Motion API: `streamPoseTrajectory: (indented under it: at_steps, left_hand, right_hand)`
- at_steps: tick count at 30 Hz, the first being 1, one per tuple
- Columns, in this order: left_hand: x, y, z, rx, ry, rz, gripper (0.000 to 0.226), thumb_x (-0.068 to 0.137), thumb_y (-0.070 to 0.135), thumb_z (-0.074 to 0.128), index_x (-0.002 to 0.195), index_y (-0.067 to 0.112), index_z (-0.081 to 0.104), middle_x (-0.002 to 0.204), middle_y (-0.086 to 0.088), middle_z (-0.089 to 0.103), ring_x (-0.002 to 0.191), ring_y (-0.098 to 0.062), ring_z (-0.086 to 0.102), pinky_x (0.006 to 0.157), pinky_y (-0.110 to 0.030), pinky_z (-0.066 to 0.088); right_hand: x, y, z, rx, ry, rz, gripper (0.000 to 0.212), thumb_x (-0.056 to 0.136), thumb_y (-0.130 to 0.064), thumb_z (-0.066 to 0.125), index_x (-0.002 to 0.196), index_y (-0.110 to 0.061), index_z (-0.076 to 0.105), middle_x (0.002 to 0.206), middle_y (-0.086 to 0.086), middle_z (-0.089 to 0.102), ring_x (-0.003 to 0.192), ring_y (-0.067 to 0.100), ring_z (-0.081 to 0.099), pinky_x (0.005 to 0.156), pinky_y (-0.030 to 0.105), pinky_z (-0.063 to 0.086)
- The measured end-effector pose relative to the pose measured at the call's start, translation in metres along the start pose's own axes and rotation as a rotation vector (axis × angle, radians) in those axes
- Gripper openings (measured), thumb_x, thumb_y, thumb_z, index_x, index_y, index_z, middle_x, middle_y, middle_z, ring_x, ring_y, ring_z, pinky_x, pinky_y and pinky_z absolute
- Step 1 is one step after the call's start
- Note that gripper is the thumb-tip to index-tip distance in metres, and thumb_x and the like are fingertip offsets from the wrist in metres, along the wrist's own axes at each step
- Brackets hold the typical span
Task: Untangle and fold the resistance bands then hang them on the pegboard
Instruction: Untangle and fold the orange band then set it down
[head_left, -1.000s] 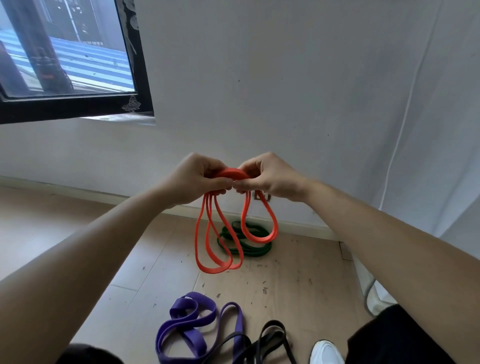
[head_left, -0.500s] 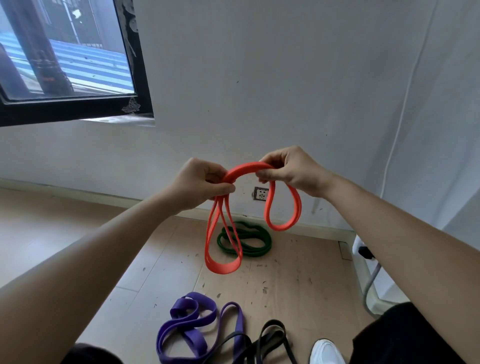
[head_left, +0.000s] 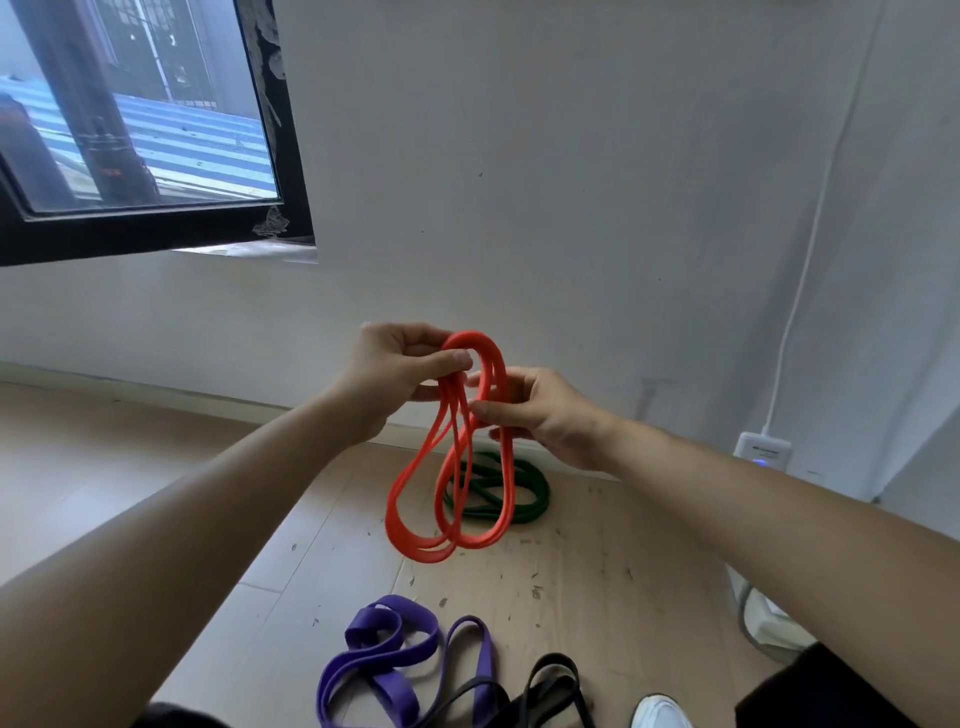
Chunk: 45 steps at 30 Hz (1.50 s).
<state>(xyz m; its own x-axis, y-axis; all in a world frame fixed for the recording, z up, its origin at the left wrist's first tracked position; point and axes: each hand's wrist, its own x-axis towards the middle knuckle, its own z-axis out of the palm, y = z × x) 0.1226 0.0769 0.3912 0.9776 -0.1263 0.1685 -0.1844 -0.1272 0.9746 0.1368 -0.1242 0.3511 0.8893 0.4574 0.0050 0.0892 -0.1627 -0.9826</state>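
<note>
Loops of orange band (head_left: 470, 339) hang from left hand (head_left: 400, 370) and right hand (head_left: 541, 415).

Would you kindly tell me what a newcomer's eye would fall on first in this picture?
The bright orange band catches the eye first: its loops dangle mid-frame before the white wall, the left hand gripping the top and the right hand pinching strands just below. Then the floor: a green band coiled by the wall, a purple band and a black band lying together at the bottom edge.
</note>
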Motion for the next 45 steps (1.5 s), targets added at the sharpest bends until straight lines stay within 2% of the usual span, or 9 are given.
streamPoseTrajectory:
  at_steps: [5,8,13,17,22,30,36,42,45]
  left_hand:
    - [0.002,0.004,0.002,-0.11,0.135,-0.003,0.024,0.084,0.009,0.078,0.106,0.001,0.073,0.091,-0.015,0.078,0.084,-0.027,0.077,0.072,-0.035,0.063]
    - [0.002,0.006,0.006,-0.161,0.166,0.007,0.025,0.084,0.009,0.078,0.107,0.0,0.072,0.092,-0.015,0.077,0.084,-0.027,0.077,0.072,-0.033,0.063]
    - [0.0,0.01,0.003,-0.233,0.167,0.027,0.032,0.082,0.013,0.078,0.11,0.0,0.071,0.1,-0.02,0.076,0.091,-0.029,0.076,0.079,-0.038,0.062]
    - [-0.001,0.005,-0.01,-0.282,0.211,-0.011,0.028,0.087,0.011,0.074,0.112,0.0,0.07,0.102,-0.019,0.076,0.096,-0.028,0.076,0.08,-0.039,0.063]
    - [0.0,-0.012,-0.032,-0.302,0.249,-0.141,0.024,0.092,0.009,0.068,0.114,0.0,0.066,0.103,-0.016,0.074,0.095,-0.026,0.076,0.074,-0.033,0.063]
    - [0.008,-0.085,-0.057,-0.153,0.061,-0.506,0.022,0.097,0.008,0.061,0.115,-0.005,0.065,0.105,-0.019,0.074,0.09,-0.025,0.076,0.074,-0.035,0.064]
    - [0.028,-0.132,-0.058,-0.196,0.003,-0.586,0.021,0.098,0.005,0.06,0.115,-0.007,0.066,0.092,-0.016,0.073,0.077,-0.021,0.074,0.077,-0.034,0.064]
    - [0.039,-0.223,-0.028,-0.273,-0.011,-0.669,0.022,0.096,0.002,0.062,0.118,-0.004,0.065,0.091,-0.018,0.068,0.068,-0.019,0.07,0.073,-0.03,0.063]
    - [0.039,-0.286,-0.003,-0.307,0.025,-0.754,0.026,0.097,-0.001,0.06,0.123,-0.003,0.06,0.098,-0.022,0.066,0.076,-0.025,0.07,0.067,-0.027,0.062]
  right_hand:
    - [0.001,-0.001,0.025,-0.095,0.141,-0.077,0.05,0.08,-0.029,0.084,0.122,-0.023,0.057,0.102,-0.001,0.072,0.094,0.012,0.072,0.09,0.032,0.056]
    - [0.003,-0.001,0.038,-0.056,0.19,-0.083,0.046,0.076,-0.028,0.087,0.111,-0.029,0.056,0.097,-0.002,0.069,0.088,0.009,0.07,0.079,0.021,0.053]
    - [0.007,-0.004,0.042,-0.026,0.259,-0.041,0.027,0.081,-0.015,0.081,0.104,-0.015,0.067,0.103,0.005,0.069,0.095,0.018,0.068,0.082,0.027,0.051]
    - [0.004,-0.001,0.03,-0.239,0.208,-0.089,0.026,0.082,-0.004,0.077,0.103,0.001,0.063,0.086,0.011,0.06,0.075,0.02,0.064,0.07,0.028,0.061]
    - [-0.003,0.013,0.013,-0.499,0.116,-0.087,0.05,0.08,-0.006,0.079,0.125,-0.014,0.059,0.093,-0.001,0.065,0.083,0.015,0.068,0.08,0.03,0.06]
    - [-0.005,0.043,-0.011,-0.573,0.04,-0.123,0.074,0.08,-0.011,0.08,0.145,-0.029,0.048,0.096,-0.003,0.073,0.091,0.011,0.072,0.09,0.026,0.058]
    - [0.005,0.073,-0.014,-0.424,-0.048,-0.129,0.057,0.086,-0.014,0.078,0.138,-0.028,0.06,0.122,-0.008,0.07,0.107,0.008,0.069,0.097,0.025,0.055]
    - [0.034,0.146,-0.04,-0.582,-0.074,0.026,0.068,0.084,-0.016,0.079,0.145,-0.03,0.049,0.105,-0.008,0.07,0.089,0.002,0.069,0.082,0.016,0.051]
    - [0.05,0.202,-0.055,-0.685,-0.133,0.137,0.055,0.085,-0.016,0.077,0.135,-0.025,0.057,0.101,-0.002,0.071,0.085,0.008,0.069,0.082,0.025,0.055]
